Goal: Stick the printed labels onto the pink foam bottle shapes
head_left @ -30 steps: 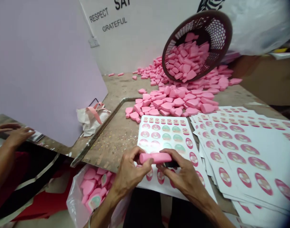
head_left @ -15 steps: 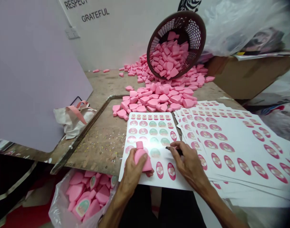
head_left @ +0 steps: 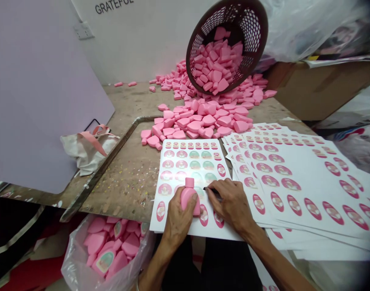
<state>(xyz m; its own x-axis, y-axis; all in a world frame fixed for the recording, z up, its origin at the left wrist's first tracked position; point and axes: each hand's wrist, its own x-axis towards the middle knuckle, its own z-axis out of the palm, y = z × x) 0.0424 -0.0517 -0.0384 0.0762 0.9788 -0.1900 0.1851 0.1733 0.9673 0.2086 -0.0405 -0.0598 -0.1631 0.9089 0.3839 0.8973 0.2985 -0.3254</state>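
A plain pink bottle stands cap-up in my left hand, with the thumb across its front. The fingers of my right hand pinch a small dark pointed tool, most of which the hand hides. Its tip is at a green sticker, just right of the bottle; whether it touches cannot be told. Under both hands lies a white sticker sheet with rows of pink and green labels. My right hand rests over its lower right part.
Loose pink bottles lie beyond the sheet, beside a tipped brown basket full of more. Fanned sticker sheets cover the right. A plastic bag of bottles, some labelled, hangs low left. A metal bar and cloth bag lie left.
My left hand has moved right with the bottle, which is now more upright. My right hand has moved left with the tool, closer to the bottle. The view has tilted slightly down.
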